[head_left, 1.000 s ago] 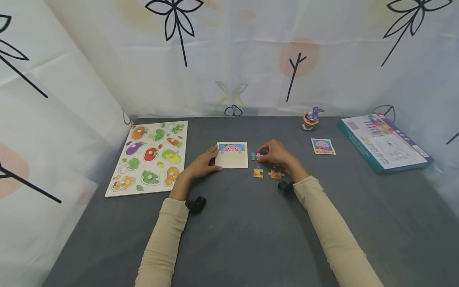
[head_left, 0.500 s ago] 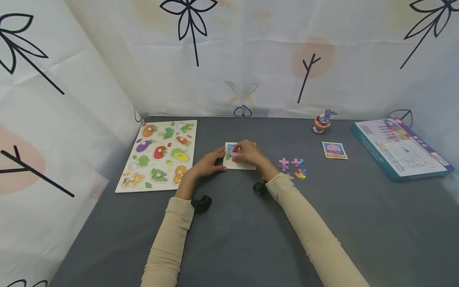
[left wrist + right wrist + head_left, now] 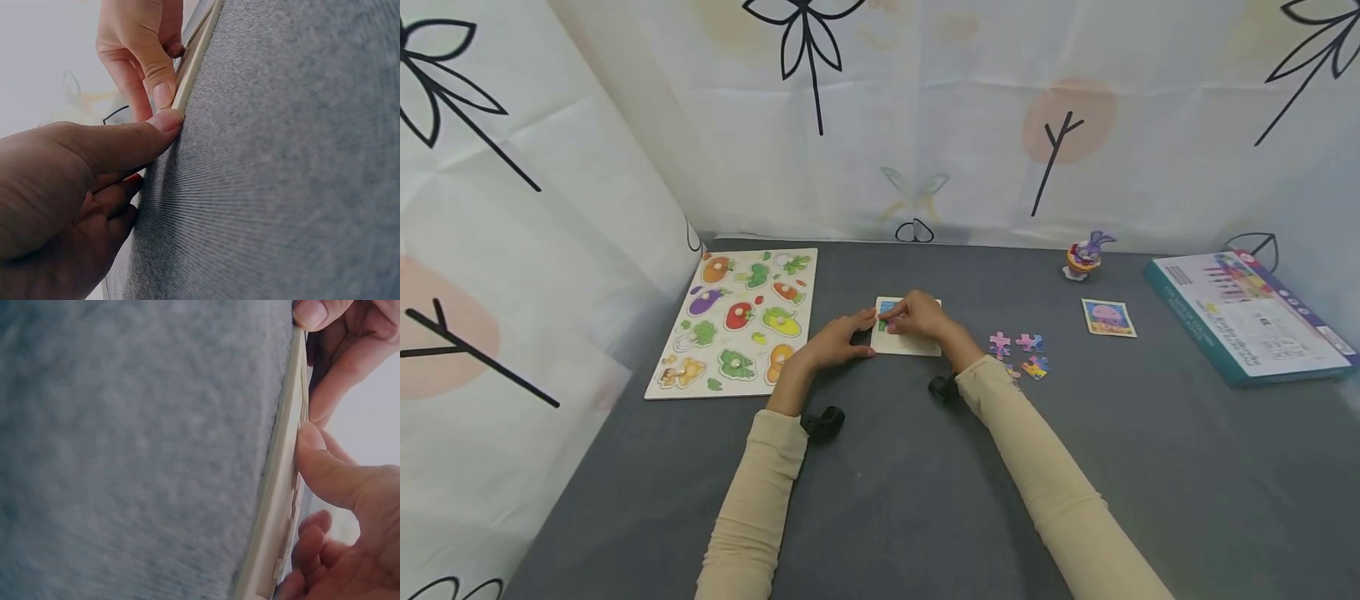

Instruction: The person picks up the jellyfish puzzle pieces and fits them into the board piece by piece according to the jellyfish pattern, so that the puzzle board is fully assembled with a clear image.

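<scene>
A small pale puzzle tray (image 3: 912, 346) lies flat on the dark cloth, part of its picture covered by fingers. At its left side my left hand (image 3: 835, 342) holds the edge, the thumb (image 3: 167, 119) on the near corner and the other fingers at the far side. My right hand (image 3: 922, 317) is over the tray and pinches a green and pink jigsaw piece (image 3: 883, 326) down at the tray's left part; the fingers mostly hide the piece. Right of the right hand lie several loose jigsaw pieces (image 3: 999, 343), pink, blue and yellow.
A board of vegetable pictures (image 3: 739, 317) lies at the left. To the right are a small picture card (image 3: 1108, 317), a purple rabbit figurine (image 3: 1083, 256) and a teal-edged box (image 3: 1247, 317). A patterned white cloth (image 3: 925, 150) hangs behind the table.
My right hand has moved left from the loose pieces to the tray, carrying the green and pink jigsaw piece. The left hand stays at the tray's edge. The head view has shifted slightly.
</scene>
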The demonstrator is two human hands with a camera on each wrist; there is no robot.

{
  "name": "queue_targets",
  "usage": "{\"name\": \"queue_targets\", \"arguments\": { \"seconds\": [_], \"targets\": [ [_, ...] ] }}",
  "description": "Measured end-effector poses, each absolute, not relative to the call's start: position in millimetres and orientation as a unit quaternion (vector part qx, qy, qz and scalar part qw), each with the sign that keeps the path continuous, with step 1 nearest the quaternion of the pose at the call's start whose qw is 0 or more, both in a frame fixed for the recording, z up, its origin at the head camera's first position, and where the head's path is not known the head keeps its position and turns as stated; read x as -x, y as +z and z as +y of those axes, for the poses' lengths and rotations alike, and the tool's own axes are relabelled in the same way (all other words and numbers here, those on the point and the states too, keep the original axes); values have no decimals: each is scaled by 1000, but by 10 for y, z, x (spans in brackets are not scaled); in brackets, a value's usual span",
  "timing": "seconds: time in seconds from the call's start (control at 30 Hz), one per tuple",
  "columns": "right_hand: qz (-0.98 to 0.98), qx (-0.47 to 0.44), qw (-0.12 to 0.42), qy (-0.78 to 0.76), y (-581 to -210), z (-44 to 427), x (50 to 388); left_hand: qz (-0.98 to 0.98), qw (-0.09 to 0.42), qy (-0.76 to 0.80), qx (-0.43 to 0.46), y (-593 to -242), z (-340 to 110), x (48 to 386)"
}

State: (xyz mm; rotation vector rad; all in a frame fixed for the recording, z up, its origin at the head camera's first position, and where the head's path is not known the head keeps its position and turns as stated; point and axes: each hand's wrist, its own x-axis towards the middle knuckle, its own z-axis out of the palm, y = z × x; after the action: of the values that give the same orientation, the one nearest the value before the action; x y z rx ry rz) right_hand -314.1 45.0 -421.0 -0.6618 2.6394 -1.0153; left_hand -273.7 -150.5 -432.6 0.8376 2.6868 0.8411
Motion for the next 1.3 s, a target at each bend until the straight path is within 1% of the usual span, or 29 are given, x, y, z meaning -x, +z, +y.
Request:
{"name": "queue_targets", "arguments": {
  "seconds": [0.13, 0.3, 0.43, 0.5, 0.6, 0.7, 0.8, 1.03, 1.2, 1.3],
  "targets": [
    [911, 207, 112, -339, -4202, 461, 3149, 911, 101, 282, -282, -4321, -1503, 2739],
    [899, 173, 121, -383, -4173, 560, 3154, 913, 100, 277, -284, -4315, -1507, 2729],
    [893, 151, 115, -408, -4057, 905, 3106, 914, 101, 278, -278, -4332, -1452, 2743],
    [901, 149, 108, -393, -3969, 1128, 3049, 912, 102, 286, -278, -4341, -1427, 2750],
    [913, 135, 114, -367, -3880, 1475, 2938, 905, 101, 296, -289, -4357, -1393, 2762],
    [920, 126, 129, -349, -3885, 1782, 2837, 904, 103, 296, -292, -4375, -1372, 2766],
    [923, 137, 135, -334, -3965, 2010, 2757, 904, 106, 294, -290, -4385, -1351, 2767],
    [933, 142, 123, -307, -4140, 2101, 2709, 905, 109, 294, -287, -4387, -1383, 2748],
    [933, 130, 106, -318, -4178, 2097, 2731, 906, 108, 293, -285, -4397, -1377, 2751],
    [937, 148, 99, -300, -4194, 2102, 2758, 906, 110, 296, -282, -4390, -1374, 2753]
  ]
}}
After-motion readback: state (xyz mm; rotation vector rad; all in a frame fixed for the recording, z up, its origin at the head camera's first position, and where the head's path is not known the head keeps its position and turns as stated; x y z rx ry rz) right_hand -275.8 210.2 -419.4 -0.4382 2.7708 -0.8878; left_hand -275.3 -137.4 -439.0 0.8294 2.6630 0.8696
